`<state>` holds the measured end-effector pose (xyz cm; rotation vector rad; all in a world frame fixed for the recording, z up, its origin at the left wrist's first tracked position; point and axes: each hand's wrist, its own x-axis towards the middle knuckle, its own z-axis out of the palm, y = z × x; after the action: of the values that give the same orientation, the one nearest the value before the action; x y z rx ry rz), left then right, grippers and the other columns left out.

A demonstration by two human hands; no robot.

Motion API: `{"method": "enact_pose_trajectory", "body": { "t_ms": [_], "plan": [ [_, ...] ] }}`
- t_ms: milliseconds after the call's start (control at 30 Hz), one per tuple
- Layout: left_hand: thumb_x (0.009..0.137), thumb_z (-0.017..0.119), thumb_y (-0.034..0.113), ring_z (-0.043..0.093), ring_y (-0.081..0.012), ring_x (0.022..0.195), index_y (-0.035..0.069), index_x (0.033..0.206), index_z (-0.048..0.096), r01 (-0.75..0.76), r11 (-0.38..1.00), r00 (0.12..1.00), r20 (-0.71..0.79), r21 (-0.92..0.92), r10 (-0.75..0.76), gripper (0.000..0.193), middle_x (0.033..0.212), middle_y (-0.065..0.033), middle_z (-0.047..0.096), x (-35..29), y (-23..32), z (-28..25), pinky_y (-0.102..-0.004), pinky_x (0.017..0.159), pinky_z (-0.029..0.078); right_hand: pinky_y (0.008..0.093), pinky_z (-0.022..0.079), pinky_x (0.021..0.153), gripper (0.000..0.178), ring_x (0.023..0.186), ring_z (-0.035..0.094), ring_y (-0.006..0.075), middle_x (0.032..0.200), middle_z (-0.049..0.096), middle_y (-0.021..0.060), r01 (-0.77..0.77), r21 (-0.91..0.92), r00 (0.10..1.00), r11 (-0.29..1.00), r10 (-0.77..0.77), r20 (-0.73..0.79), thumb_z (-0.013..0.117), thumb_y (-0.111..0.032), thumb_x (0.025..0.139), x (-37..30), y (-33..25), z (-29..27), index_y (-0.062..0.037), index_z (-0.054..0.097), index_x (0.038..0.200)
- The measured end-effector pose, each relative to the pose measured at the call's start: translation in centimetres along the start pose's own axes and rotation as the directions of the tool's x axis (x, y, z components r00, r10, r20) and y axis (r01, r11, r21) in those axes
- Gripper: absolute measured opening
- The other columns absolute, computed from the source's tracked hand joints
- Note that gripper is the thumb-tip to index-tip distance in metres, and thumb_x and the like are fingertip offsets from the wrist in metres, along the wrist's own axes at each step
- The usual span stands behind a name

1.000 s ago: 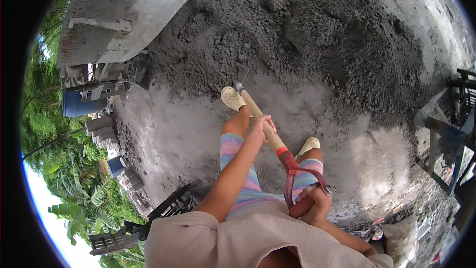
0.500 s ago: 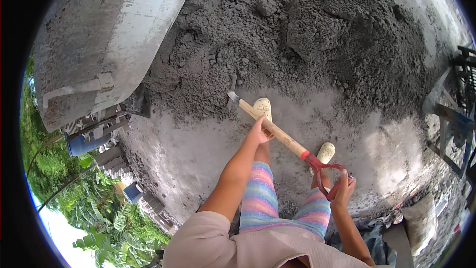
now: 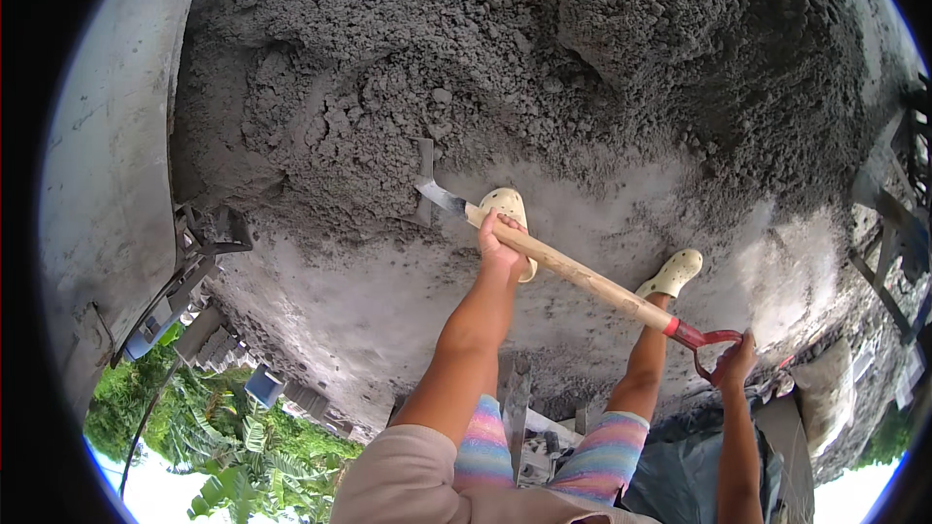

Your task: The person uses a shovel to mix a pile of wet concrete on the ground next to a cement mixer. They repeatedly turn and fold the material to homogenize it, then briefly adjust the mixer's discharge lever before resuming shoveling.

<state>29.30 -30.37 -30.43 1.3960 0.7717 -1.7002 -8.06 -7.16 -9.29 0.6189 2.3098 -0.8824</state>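
Both my hands hold a shovel (image 3: 592, 281) with a pale wooden shaft and a red D-shaped grip. My left hand (image 3: 500, 241) is wrapped round the lower shaft, close to the metal neck. Around the red grip at the upper end, to the right, my right hand (image 3: 735, 361) is closed. The grey blade (image 3: 425, 180) is at the near left edge of a large heap of crumbly grey mix (image 3: 388, 78); part of it is hard to tell from the heap. Just behind my left hand is one cream clog (image 3: 505, 204).
My other cream clog (image 3: 677, 272) stands on the dusty grey floor (image 3: 359, 296). A large pale metal panel (image 3: 116, 136) rises at the left. Dark metal frames (image 3: 888, 223) stand at the right, above a pale sack (image 3: 825, 396). Dark plastic sheeting (image 3: 680, 471) lies behind me.
The shovel has shifted, its blade a little left and its red grip to the right. My right hand has moved right with the grip. My right foot has stepped to the right.
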Motion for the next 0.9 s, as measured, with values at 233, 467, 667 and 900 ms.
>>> {"method": "enact_pose_trajectory", "body": {
  "t_ms": [233,467,667,900],
  "plan": [
    [0.067,0.059,0.019,0.042,-0.0153,0.052,0.013,0.062,0.042,-0.055,0.959,0.978,-0.18,0.279,0.108,0.019,0.057,0.0016,0.043,1.9,-2.6,0.1,-0.0325,0.057,0.04,0.0238,0.026,0.031,0.035,0.034,0.032,0.0088,0.045,0.034,-0.0021,-0.05,0.072,0.997,0.996,0.045,0.065,0.053,-0.039,0.08,8.1,5.4,0.3,-0.0119,0.042,0.06],
    [0.069,0.055,0.019,0.042,-0.0162,0.054,0.012,0.062,0.041,0.045,0.931,0.956,-0.286,0.362,0.065,0.017,0.058,0.001,0.042,-2.2,-8.1,-2.5,-0.0327,0.058,0.041,0.0257,0.032,0.033,0.039,0.035,0.037,0.0116,0.046,0.037,-0.0002,-0.096,0.047,0.995,0.994,0.095,0.009,0.052,-0.041,0.08,7.4,8.4,-9.3,-0.0103,0.044,0.058],
    [0.066,0.059,0.014,0.045,-0.0162,0.056,0.012,0.065,0.044,0.105,0.894,0.964,-0.264,0.436,0.016,0.015,0.06,0.0002,0.044,-8.6,-17.1,-1.2,-0.0343,0.06,0.041,0.0269,0.034,0.032,0.039,0.034,0.039,0.0137,0.045,0.039,0.0019,-0.153,0.161,0.983,0.975,0.166,-0.075,0.052,-0.04,0.08,7.7,10.2,-22.9,-0.0083,0.045,0.059],
    [0.064,0.059,0.015,0.047,-0.017,0.057,0.013,0.064,0.046,0.115,0.726,0.991,-0.133,0.677,-0.033,0.014,0.06,-0.0006,0.047,-16.8,-30.5,4.1,-0.0344,0.06,0.041,0.0295,0.036,0.033,0.035,0.038,0.042,0.0161,0.049,0.043,0.0037,-0.267,0.364,0.929,0.892,0.338,-0.147,0.052,-0.041,0.078,5.2,14.1,-35.7,-0.0092,0.047,0.065]
  ]
}}
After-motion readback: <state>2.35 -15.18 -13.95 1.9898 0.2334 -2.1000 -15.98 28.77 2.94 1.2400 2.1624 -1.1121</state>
